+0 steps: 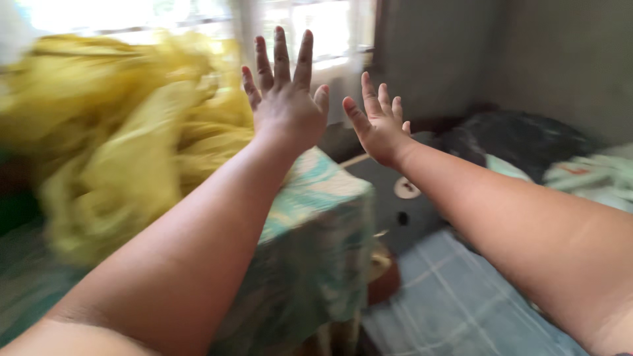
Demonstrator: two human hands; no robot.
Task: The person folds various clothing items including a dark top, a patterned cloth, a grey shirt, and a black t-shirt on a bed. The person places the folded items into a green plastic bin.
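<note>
Left grip (pixel 285 99): I saw it spread wide, empty, raised just right of the yellow cloth (pixel 125 145).
Right grip (pixel 381 124): I saw it spread, empty, near the left one.
Yellow cloth: it lay heaped far left, blurred.
Below: a patterned cover (pixel 316 231) draped under my left arm.

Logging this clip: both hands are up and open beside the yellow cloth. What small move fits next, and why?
Probably swing the left hand left and down to grasp the yellow cloth. Both hands are open and hold nothing; the cloth is the nearest thing, heaped just left of it. The right hand is farther off, over the table edge.
</note>
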